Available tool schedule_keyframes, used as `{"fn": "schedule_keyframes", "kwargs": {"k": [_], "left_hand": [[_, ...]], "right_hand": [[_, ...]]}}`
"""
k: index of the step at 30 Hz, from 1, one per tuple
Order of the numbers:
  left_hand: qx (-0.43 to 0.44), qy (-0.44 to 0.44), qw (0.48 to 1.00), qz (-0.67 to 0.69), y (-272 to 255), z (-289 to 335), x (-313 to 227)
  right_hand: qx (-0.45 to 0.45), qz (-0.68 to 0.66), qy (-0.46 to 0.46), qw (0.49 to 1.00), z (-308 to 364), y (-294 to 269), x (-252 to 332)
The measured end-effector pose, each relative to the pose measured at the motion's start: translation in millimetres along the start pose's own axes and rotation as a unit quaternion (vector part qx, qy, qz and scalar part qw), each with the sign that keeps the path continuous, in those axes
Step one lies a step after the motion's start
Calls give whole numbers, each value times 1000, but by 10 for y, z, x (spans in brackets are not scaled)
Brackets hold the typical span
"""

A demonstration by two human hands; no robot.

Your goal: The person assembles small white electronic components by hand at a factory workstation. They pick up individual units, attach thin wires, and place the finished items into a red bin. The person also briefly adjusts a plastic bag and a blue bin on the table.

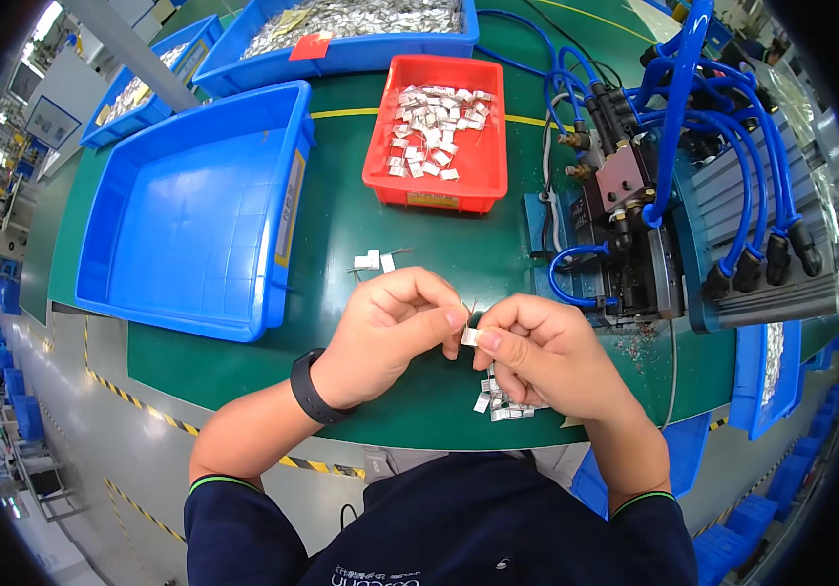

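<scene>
In front of me, over the green tabletop, my right hand pinches a small white block-shaped component with thin wire leads between thumb and fingers. My left hand, with a dark band on its wrist, is closed on that part's leads; its fingertips hide most of them. Under my right hand lies a small pile of similar white components, partly covered. Beyond my left hand, a few loose white components rest on the table with their wires sticking out.
A red bin holds many white components. Left of it stands an empty blue tray; a blue bin full of parts is behind. To the right is a machine with blue air hoses, with scraps beside its base.
</scene>
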State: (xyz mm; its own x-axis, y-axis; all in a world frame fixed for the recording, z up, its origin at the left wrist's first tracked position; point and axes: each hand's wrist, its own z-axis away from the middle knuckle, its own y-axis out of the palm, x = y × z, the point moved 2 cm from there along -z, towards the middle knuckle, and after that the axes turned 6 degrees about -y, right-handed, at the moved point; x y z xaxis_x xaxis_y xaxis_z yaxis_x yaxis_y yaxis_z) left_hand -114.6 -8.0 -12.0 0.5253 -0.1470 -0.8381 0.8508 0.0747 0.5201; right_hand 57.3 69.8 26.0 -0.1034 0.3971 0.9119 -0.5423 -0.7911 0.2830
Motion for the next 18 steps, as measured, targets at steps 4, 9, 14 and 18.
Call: {"fn": "schedule_keyframes", "kwargs": {"k": [4, 9, 14, 18], "left_hand": [[-6, -15, 1000, -5, -4, 7, 14], [-9, -11, 999, -41, -1, 21, 27], [-2, -14, 997, -79, 18, 35, 14], [-2, -34, 994, -100, 50, 46, -5]], "right_hand": [[10, -15, 13, 1000, -1, -8, -13], [-52, 37, -92, 994, -26, 14, -106], [-76, 57, -164, 982, -12, 14, -112], [-71, 70, -175, 980, -18, 0, -118]]}}
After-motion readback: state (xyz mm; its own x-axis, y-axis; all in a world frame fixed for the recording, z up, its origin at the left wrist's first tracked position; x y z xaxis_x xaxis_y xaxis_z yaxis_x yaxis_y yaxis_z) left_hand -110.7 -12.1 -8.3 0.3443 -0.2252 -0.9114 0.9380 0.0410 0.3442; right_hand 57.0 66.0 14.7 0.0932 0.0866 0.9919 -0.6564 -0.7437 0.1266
